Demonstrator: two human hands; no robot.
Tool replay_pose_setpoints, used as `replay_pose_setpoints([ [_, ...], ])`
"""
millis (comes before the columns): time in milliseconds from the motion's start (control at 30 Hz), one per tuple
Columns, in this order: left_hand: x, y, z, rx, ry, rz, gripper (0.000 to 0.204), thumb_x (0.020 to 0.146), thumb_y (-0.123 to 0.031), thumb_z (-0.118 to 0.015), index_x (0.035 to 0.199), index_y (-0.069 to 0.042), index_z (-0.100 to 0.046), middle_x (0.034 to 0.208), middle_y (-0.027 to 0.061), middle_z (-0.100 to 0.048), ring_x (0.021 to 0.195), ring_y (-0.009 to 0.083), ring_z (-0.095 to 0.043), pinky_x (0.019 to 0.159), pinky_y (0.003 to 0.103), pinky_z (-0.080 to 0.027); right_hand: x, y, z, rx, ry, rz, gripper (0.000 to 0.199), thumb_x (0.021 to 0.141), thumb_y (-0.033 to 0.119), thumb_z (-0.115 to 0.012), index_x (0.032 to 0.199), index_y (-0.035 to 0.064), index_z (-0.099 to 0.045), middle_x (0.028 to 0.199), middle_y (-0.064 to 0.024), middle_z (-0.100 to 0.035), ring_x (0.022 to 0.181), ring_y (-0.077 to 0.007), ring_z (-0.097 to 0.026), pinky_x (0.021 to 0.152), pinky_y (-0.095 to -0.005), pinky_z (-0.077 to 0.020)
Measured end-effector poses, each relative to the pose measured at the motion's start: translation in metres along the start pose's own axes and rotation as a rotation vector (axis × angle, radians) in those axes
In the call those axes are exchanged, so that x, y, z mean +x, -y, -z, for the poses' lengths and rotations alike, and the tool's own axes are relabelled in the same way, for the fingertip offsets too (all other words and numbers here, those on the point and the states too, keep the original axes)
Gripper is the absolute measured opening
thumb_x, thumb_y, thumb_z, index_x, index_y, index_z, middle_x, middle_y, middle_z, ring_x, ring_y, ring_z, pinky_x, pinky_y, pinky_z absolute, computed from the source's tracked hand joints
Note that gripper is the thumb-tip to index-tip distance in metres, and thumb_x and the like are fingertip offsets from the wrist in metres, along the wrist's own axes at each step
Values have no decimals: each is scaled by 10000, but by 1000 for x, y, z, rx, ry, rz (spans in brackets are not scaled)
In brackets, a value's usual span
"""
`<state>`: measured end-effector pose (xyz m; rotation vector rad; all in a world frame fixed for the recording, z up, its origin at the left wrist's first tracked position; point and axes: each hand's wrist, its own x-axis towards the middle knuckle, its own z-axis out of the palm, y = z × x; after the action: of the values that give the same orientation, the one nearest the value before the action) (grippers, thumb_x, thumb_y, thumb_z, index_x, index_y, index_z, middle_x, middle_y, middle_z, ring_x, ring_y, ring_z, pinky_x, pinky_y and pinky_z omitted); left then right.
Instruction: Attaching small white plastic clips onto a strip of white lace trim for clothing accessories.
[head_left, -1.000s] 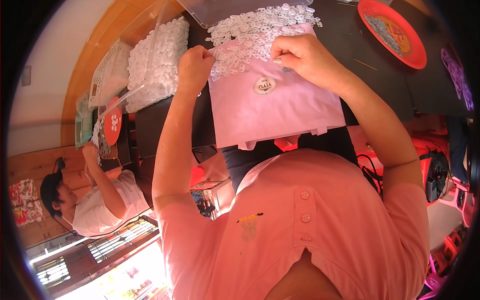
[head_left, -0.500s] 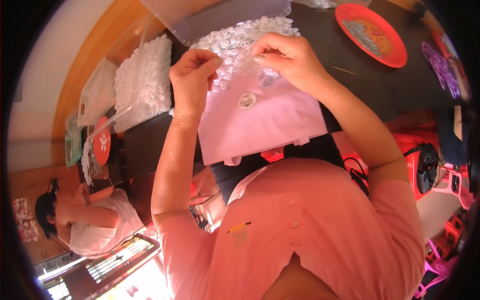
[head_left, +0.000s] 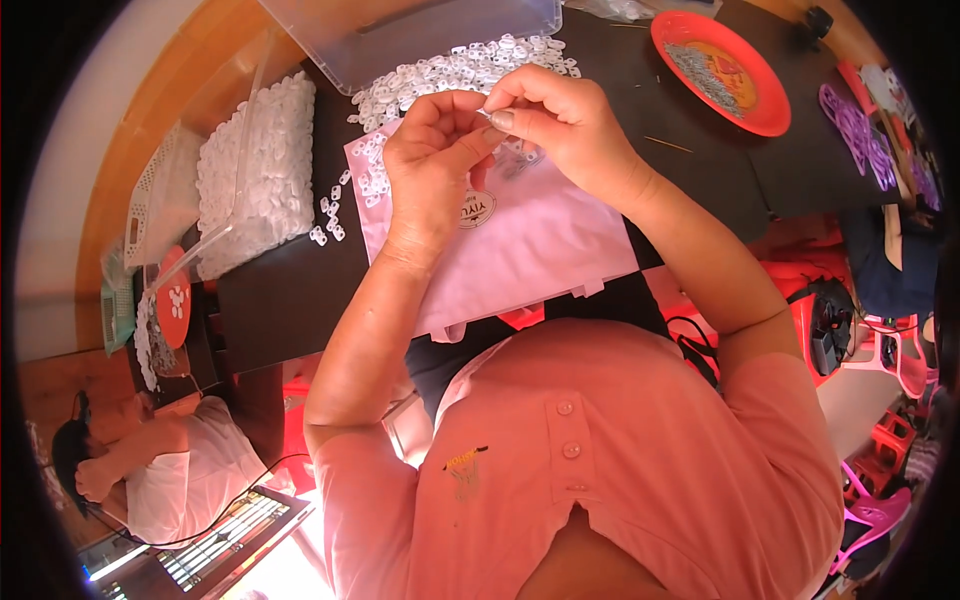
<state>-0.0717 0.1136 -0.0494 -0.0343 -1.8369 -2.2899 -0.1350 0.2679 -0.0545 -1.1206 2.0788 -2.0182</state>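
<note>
My left hand (head_left: 437, 150) and my right hand (head_left: 555, 115) meet at the fingertips above a pink cloth bag (head_left: 510, 260). Thumb and forefinger of each are pinched together. A tiny pale, shiny bit shows between the fingertips, too small to name. Just beyond the hands, small white plastic pieces with holes (head_left: 420, 85) lie in a loose heap, some of it spilling onto the bag. My left hand hides part of the bag's round printed badge (head_left: 477, 210).
A red plate (head_left: 770, 110) of small silvery metal parts stands at the right. A clear plastic bin (head_left: 400, 40) lies behind the heap. On the left is a bulky pack of white pieces (head_left: 260, 180). Another person (head_left: 180, 460) sits at the far left.
My hands were apart, each pinched, and are now together at the fingertips. The left hand has moved right. The whole view has shifted slightly.
</note>
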Motion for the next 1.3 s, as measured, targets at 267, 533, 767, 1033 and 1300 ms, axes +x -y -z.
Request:
replay_pose_setpoints([
  [267, -4, -1, 0, -41, 22, -59, 244, 814, 58, -684, 1031, 18, -580, 856, 67, -655, 668, 89, -595, 484, 200, -428, 1, 2, 0, 240, 21, -179, 32, 905, 46, -600, 933, 31, -605, 781, 0, -592, 651, -64, -547, 576, -207, -468],
  [533, -8, 1, -1, 20, -4, 113, 106, 827, -47, -725, 867, 1, -639, 742, 35, -655, 588, 73, -551, 481, 202, -411, -2, 2, -6, 192, -81, -69, 42, 895, 19, -597, 936, 12, -591, 778, 8, -581, 657, -56, -524, 586, -211, -451],
  [767, -9, 4, -2, -120, -62, 118, 66, 879, -44, -651, 911, 10, -629, 752, 53, -645, 578, 96, -564, 471, 218, -417, -3, -2, -9, -53, -99, 101, 63, 869, -5, -602, 928, 7, -584, 760, -24, -601, 659, -89, -556, 601, -242, -457],
  [1033, -8, 3, 4, -131, -71, 157, 69, 883, -47, -623, 909, 16, -630, 755, 59, -642, 589, 102, -565, 482, 224, -417, -3, -3, -10, -148, -74, 120, 75, 852, -6, -609, 920, 18, -591, 745, -52, -625, 648, -122, -578, 604, -261, -469],
  [1300, -6, 3, 4, -18, -113, 148, 80, 890, -60, -623, 902, 18, -635, 755, 54, -636, 595, 101, -559, 495, 229, -418, -1, -12, -8, -171, -40, 217, 56, 896, -8, -592, 950, 0, -597, 800, -4, -595, 686, -61, -515, 606, -217, -430],
])
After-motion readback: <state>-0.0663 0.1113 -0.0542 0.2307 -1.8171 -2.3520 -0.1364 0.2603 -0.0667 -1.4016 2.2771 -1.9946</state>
